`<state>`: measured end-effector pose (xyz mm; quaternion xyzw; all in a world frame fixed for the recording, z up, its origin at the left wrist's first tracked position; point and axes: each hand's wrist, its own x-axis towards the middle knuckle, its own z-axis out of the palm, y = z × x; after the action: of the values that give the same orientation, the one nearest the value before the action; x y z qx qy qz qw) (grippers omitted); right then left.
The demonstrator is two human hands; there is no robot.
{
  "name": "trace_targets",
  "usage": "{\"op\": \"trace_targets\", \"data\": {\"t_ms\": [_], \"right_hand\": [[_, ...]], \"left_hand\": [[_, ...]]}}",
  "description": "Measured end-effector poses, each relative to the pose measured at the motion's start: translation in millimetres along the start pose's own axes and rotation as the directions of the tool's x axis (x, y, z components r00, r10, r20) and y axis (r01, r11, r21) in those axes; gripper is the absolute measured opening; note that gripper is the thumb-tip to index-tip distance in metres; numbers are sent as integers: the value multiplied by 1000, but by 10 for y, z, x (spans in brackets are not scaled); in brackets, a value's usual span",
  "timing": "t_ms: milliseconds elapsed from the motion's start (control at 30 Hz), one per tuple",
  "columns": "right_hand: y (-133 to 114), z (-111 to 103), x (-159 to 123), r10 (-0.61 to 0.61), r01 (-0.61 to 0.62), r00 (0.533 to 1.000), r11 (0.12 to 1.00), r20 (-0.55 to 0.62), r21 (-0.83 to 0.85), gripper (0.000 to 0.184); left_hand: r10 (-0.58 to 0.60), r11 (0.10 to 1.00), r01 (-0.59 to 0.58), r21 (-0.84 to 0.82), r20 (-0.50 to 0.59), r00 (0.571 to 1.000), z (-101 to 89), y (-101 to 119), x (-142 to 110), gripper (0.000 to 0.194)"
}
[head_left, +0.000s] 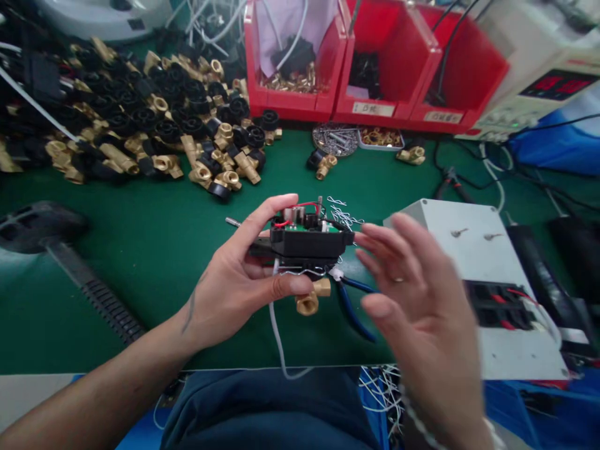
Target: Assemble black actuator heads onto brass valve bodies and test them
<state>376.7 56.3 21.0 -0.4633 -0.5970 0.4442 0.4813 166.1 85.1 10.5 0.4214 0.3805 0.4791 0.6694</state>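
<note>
My left hand (253, 262) is wrapped round a black actuator housing (312, 244), thumb in front and fingers behind. The top of the housing is uncovered, showing a green circuit board with red and black wires. A bent metal wire clip (300, 272) lies along its lower front by my thumb. Below it a brass valve (309, 302) shows; I cannot tell how firmly the two are joined. A white cable (281, 350) hangs down from the housing. My right hand (417, 300), blurred, is open with fingers apart beside the housing's right end, holding nothing visible.
Blue-handled pliers (349, 309) and loose wire clips (344, 214) lie close by. Many brass valves (154, 119) are piled at the back left. Red bins (295, 103) stand behind, a grey box (450, 231) at right, and a black tool (89, 275) at left.
</note>
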Motion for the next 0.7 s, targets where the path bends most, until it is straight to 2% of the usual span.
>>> {"op": "trace_targets", "data": {"t_ms": [67, 167, 400, 700], "right_hand": [[109, 273, 86, 29, -36, 999, 987, 41, 157, 53], [189, 462, 161, 41, -61, 997, 937, 65, 343, 47], [220, 499, 93, 46, -49, 999, 882, 19, 469, 41], [273, 559, 112, 35, -28, 999, 893, -5, 449, 40]], "left_hand": [[-1, 1000, 1, 14, 19, 1000, 6, -29, -3, 75], [25, 1000, -25, 14, 11, 1000, 26, -56, -13, 71], [53, 998, -52, 46, -19, 998, 75, -72, -22, 69], [48, 997, -46, 54, -42, 998, 85, -82, -22, 67]]}}
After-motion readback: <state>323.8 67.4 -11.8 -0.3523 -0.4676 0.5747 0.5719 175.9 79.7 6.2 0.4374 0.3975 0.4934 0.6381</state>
